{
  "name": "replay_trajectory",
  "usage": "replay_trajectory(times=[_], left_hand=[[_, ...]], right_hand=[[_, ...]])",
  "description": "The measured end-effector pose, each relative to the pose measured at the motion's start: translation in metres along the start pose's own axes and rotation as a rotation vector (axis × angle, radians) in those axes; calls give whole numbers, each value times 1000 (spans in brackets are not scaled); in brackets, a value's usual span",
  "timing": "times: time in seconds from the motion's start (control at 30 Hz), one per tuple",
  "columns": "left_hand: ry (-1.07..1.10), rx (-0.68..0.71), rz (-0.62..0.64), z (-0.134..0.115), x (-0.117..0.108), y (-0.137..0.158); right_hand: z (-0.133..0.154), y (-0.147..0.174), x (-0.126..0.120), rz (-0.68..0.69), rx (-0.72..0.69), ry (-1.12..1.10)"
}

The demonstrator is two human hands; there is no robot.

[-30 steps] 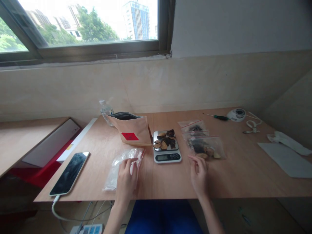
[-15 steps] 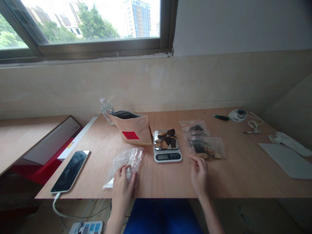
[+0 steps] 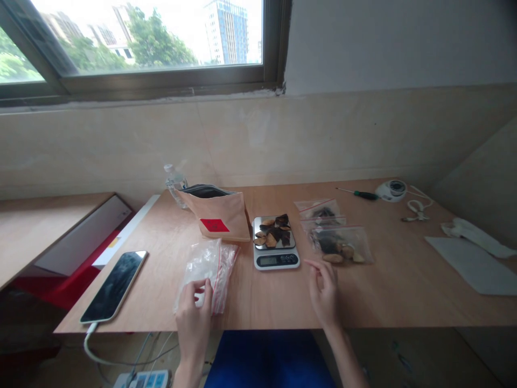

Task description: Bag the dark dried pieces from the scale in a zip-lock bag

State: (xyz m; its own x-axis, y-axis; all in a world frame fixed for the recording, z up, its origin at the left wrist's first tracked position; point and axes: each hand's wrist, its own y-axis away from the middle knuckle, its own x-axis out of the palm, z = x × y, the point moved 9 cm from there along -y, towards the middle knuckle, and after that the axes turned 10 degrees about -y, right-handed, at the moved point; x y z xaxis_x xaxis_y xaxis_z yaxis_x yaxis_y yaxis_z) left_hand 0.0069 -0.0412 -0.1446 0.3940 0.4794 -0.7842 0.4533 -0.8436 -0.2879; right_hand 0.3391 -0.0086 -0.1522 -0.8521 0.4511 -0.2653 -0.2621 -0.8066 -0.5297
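Head view, then — what have you got under your left hand?

— My fingers sit on the near end of a stack of empty clear zip bags, lying flat on the tabletop just left of the small scale. I'd judge them feather-light, limp and slick: thin film that slides over itself and crumples rather than lifts as a sheet. Best place to take one, I think, is the stiffer red-striped zip edge or a corner, pinched between thumb and forefinger.

— And how is that grip standing?

— Thumb and fingertips are drawn close together on the plastic, pinching at its near edge. Whether I've separated a single bag from the rest I can't tell; the film is too clear.

— The right hand?

— Empty, resting near the tabletop's front edge, fingers loosely curled and apart, forefinger stretched out toward the filled bags of dark slices lying right of the scale. It touches none of them.

— Anything else close by?

— Dark dried slices piled on the scale's pan, a tan pouch with a red label standing open behind the empty bags, and a phone on its cable well off to my left.
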Motion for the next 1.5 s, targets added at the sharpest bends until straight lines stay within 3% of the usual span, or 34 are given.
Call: replay_trajectory(times=[0.07, 0.2, 0.3, 0.4, 0.5, 0.57, 0.7, 0.87, 0.93, 1.07, 1.2, 1.5], left_hand=[[66, 24, -39, -19, -6, 8], [368, 150, 88, -70, 4, 26], [506, 98, 74, -83, 6, 29], [558, -120, -160, -63, -8, 23], [582, -241, -267, -52, -17, 14], [571, -232, -255, -55, -19, 6], [492, -153, -196, -68, -20, -4], [357, 11, -275, -87, -31, -7], [383, 30, -251, -92, -28, -9], [472, 41, -181, -99, -14, -9], [508, -1, -67, -101, 6, -7], [510, -19, 35, -107, 26, -2]], right_hand=[[23, 4, 21, 97, 30, -97], [63, 12, 78, 368, 145, -237], [67, 11, 95, 416, 196, -244], [55, 8, 91, 423, 246, -233], [48, 4, 88, 581, 206, -257], [43, -11, 78, 579, 112, -229], [13, -60, 55, 364, -74, -16], [-37, -88, 85, 594, -68, 88], [-49, -90, 95, 675, -27, 100], [-53, -91, 100, 727, 3, 36], [-49, -93, 94, 671, 3, 14], [-45, -98, 91, 544, -155, 59]])
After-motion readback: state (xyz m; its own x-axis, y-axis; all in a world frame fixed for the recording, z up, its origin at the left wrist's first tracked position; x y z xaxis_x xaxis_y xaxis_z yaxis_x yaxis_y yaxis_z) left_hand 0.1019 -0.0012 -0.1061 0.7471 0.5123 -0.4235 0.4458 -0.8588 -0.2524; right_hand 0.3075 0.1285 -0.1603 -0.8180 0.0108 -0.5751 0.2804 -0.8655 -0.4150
